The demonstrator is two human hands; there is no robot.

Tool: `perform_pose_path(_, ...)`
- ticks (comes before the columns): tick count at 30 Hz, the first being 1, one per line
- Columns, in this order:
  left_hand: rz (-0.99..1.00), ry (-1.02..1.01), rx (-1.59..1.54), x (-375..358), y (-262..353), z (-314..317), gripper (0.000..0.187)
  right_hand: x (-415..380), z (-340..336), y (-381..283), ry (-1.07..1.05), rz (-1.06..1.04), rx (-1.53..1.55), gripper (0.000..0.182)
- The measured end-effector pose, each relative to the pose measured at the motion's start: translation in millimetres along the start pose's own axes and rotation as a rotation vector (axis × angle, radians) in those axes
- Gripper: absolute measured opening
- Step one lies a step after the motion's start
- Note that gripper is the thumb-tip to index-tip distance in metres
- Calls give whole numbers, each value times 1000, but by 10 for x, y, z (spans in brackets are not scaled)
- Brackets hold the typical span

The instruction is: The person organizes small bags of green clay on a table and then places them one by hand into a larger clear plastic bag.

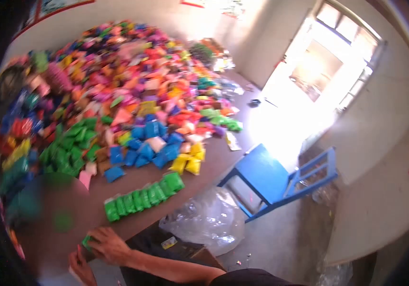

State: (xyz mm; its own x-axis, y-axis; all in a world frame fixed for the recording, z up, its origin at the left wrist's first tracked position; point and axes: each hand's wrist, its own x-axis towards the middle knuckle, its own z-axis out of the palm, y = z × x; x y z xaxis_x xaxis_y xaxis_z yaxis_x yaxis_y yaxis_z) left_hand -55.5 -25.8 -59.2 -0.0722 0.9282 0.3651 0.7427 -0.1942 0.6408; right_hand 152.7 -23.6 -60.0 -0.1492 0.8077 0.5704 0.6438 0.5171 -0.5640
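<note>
The row of green packs [143,198] lay on the tabletop [137,180], beyond the right hand [109,245] (the left hand [81,270] was farther off), its long axis roughly along the near edge. The right pinched a green pack [86,242]; the left was curled, its hold unclear.

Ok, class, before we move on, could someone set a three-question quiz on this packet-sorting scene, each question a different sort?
1. What colour is the chair?
A) red
B) blue
C) yellow

2. True or false: the heap of packets covers more of the table than the neat row does.

3. Fill the blank: the fingers of the right hand hold a ____ packet.

Key: 1 B; 2 true; 3 green
</note>
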Motion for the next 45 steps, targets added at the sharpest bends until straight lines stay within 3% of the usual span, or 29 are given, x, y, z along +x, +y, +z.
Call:
perform_pose_path(1,53,54,86,6,54,-42,31,5,31,29,-22,-9,3,39)
perform_pose_path(6,-7,61,33,-43,-26,-122,32,30,61,13,-227,48,68,36)
perform_pose_path(10,42,115,0,-29,19,-197,32,34,298,68,-177,44,-127,35)
perform_pose_path(11,-29,69,30,-45,-11,-228,33,63,325,133,-398,175,13,36)
perform_pose_path(14,-54,54,82,-53,131,-307,33,37,422,190,-387,214,61,37)
perform_pose_path(17,-82,36,181,-74,216,-322,29,-16,618,247,-232,100,43,35)
perform_pose_path(20,10,31,143,-76,64,-202,24,206,338,125,-302,-15,-41,38)
perform_pose_path(27,111,19,184,25,545,-1,20,-16,580,365,-191,29,146,36)
perform_pose_path(31,95,-5,265,50,463,90,20,16,143,147,-168,45,174,39)
perform_pose_path(36,190,-21,251,71,428,68,21,-21,380,263,-93,-5,162,42)
perform_pose_path(45,92,-5,194,240,197,-212,27,-26,317,156,-88,23,152,29)
